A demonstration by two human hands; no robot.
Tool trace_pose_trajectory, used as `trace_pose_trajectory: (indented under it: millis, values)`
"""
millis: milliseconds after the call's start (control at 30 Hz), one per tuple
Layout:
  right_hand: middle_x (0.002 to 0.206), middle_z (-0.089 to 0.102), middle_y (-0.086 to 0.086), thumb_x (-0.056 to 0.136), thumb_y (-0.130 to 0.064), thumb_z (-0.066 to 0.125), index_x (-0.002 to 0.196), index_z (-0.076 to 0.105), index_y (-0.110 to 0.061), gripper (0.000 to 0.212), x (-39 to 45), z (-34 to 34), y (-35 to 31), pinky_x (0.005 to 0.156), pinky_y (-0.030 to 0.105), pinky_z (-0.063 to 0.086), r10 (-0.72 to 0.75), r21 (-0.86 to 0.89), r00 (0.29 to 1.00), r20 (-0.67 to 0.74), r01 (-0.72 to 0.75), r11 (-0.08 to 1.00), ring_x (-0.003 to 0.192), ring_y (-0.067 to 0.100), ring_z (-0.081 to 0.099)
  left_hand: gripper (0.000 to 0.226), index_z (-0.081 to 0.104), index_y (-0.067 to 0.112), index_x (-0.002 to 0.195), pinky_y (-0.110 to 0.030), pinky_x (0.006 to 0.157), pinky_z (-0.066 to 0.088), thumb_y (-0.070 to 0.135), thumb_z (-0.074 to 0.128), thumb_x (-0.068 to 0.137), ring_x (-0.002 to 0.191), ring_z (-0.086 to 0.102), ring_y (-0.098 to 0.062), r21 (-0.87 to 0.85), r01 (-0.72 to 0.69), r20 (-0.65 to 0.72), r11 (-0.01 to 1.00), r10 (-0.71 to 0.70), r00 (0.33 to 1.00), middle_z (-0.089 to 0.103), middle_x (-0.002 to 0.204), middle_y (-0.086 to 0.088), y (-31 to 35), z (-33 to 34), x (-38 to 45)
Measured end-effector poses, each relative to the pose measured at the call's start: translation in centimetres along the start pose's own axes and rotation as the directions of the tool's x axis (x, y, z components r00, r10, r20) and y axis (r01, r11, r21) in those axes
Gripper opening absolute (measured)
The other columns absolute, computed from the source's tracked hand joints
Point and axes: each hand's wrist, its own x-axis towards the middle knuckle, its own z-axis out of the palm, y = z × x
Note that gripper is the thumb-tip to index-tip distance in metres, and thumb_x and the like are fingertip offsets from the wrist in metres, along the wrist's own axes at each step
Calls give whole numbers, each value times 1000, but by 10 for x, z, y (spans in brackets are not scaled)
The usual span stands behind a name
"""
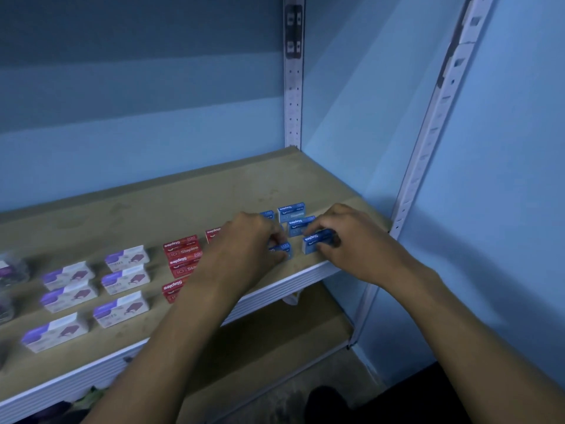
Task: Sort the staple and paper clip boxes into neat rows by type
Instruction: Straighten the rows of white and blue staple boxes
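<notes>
While both hands work at the right end of the shelf [214, 194], each one holds a blue staple box. The right hand [345, 240] has its fingers curled around a blue box [315, 240] that sits near the front edge of the shelf, thumb at the near side and fingertips over the far side. The left hand [244, 240] pinches a second blue box [282, 249] just beside it on the left; only the right part of this box shows under the fingers.

Behind these two, more blue boxes stand in a small group: one [298, 226] touching the far side of the right hand's box, one [291, 211] further back, and another [267, 214] partly hidden by the left hand.

To the left, red boxes [182, 250] marked "Staples" lie one behind the other in a column, with one more red box [172, 289] nearer the front edge and one [213, 234] half covered by the left wrist. Further left, white and purple boxes [125, 280] form two columns; their print is too blurred to read. At the far left edge something dark and purple [10, 272] is seen, but I cannot tell what it is.

A white slotted post [293, 102] stands at the back right corner of the shelf, against a blue wall [122, 117].
</notes>
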Motion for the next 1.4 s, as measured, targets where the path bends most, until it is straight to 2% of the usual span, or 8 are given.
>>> trace_pose_trajectory:
  millis: [167,367,533,867,1033,1167,1300,1400]
  values:
    - [105,57,-10,87,-21,73,108,73,-36,26,2,-3,0,66,5,34,-17,-2,1000,-11,17,1000,77,-8,47,25,74,31,101,-32,78,55,37,77,77,84,63,-8,30,-19,-19,999,19,1000,71,97,11,-1,0,2]
    - [100,59,-9,88,-18,72,106,75,-39,27,1,-5,0,66,4,35,-27,-12,1000,-13,27,1000,84,4,52,26,75,31,103,-13,70,42,34,79,77,74,54,1,0,-8,-22,1000,8,1000,72,97,12,0,1,2]
    - [98,59,-12,89,-21,73,107,76,-38,25,-2,-5,-1,65,4,34,-33,0,999,-37,33,999,82,2,51,27,75,31,103,-14,72,46,34,80,77,75,57,2,-32,-3,-20,999,2,1000,72,97,12,2,1,1]
    - [98,61,-5,88,-20,74,109,77,-36,26,1,1,-7,75,26,49,-66,19,997,-34,67,998,86,9,57,27,75,29,105,-16,72,45,30,79,79,74,55,-2,-101,-36,-7,994,35,999,72,95,10,6,5,1]
    - [92,55,-9,88,-21,74,110,77,-37,27,2,2,-7,72,22,42,-61,-1,998,-31,61,998,84,9,54,25,75,30,105,-22,74,53,31,78,79,77,59,-1,-106,-43,-10,993,42,999,72,94,11,6,6,0]
    - [97,56,-10,88,-24,74,112,75,-36,27,0,1,-7,73,16,42,-44,27,999,-20,45,999,85,4,51,27,75,29,104,-22,75,53,32,79,78,76,58,0,-118,-53,-24,992,51,998,71,95,10,5,5,0]
    - [107,59,-11,91,-34,71,114,72,-36,24,-1,-3,-9,83,25,54,-27,103,997,-76,34,994,93,3,57,32,74,29,104,-26,73,53,42,78,76,75,56,-1,-111,-48,-109,993,36,993,68,95,11,2,-1,-1]
    - [112,59,-9,93,-37,66,115,70,-39,22,3,-6,-12,85,28,54,-2,83,994,-112,11,997,97,6,56,32,72,29,107,-25,74,53,44,74,79,80,58,-2,-87,-24,-154,996,11,988,68,99,12,-1,-5,1]
